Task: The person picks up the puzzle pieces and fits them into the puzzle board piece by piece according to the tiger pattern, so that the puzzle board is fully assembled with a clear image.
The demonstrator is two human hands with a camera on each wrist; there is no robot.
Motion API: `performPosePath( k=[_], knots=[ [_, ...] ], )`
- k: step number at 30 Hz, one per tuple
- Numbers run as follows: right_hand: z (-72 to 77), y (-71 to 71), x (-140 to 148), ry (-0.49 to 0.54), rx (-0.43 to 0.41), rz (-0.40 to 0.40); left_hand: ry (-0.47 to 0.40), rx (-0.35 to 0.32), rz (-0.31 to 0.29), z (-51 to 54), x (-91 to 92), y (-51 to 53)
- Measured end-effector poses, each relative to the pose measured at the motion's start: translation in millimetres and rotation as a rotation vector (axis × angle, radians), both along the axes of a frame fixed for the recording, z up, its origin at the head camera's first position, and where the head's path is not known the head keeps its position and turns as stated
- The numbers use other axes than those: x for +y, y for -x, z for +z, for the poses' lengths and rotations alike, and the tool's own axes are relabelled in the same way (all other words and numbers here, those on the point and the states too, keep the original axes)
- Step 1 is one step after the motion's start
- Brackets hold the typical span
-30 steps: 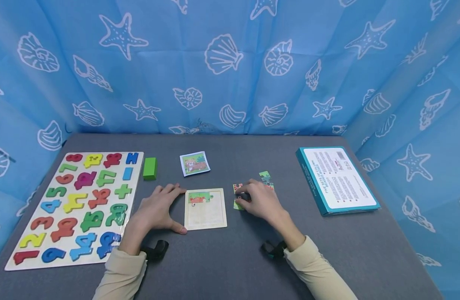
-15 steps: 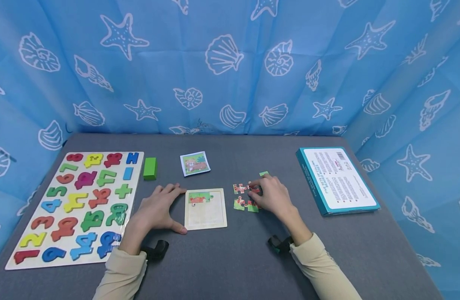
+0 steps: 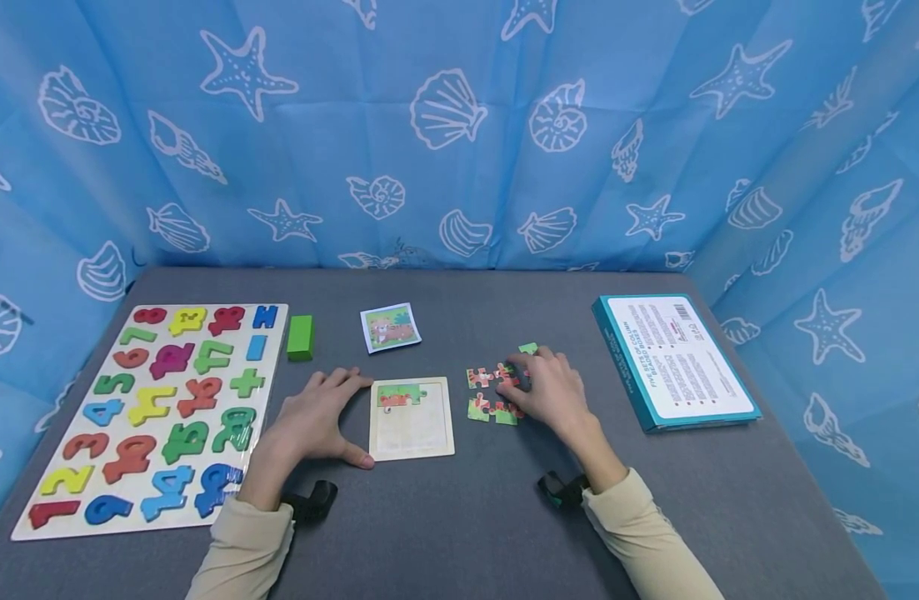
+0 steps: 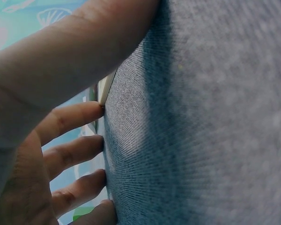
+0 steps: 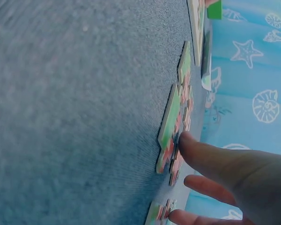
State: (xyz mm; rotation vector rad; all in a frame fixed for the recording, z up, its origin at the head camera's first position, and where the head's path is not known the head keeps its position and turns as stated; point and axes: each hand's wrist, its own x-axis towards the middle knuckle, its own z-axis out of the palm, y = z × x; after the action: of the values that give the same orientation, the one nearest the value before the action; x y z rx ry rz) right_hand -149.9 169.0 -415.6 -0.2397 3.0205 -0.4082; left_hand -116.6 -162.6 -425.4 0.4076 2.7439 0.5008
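Observation:
A square wooden puzzle tray [image 3: 412, 433] lies at the centre of the table, with joined green and red jigsaw pieces [image 3: 399, 395] in its upper left. My left hand [image 3: 317, 421] is spread at the tray's left side, index fingertip and thumb at its corners. To the right lie several loose jigsaw pieces [image 3: 480, 408], some joined or close together. Over these pieces is my right hand [image 3: 552, 392], its thumb and fingers apart. In the right wrist view the thumb [image 5: 210, 157] touches or nearly touches the pieces [image 5: 171, 119]. Part of them is hidden under the hand.
On the left lies a number board [image 3: 147, 417] with coloured figures, beside a green block [image 3: 300, 337]. A small picture card [image 3: 390, 327] lies behind the tray. A blue and white box [image 3: 676, 362] is at the right. Patterned blue curtain [image 3: 459, 167] surrounds the back and sides.
My right hand has moved right across the loose pieces, uncovering those nearest the tray. The left hand and tray have stayed in place.

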Motion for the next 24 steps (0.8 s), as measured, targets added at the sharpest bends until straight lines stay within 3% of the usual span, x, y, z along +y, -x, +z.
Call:
performPosePath(
  k=[24],
  knots=[
    [-2.3, 0.7, 0.5, 0.021, -0.007, -0.004, 0.010, -0.003, -0.004, 1.5, 0.5, 0.1]
  ],
)
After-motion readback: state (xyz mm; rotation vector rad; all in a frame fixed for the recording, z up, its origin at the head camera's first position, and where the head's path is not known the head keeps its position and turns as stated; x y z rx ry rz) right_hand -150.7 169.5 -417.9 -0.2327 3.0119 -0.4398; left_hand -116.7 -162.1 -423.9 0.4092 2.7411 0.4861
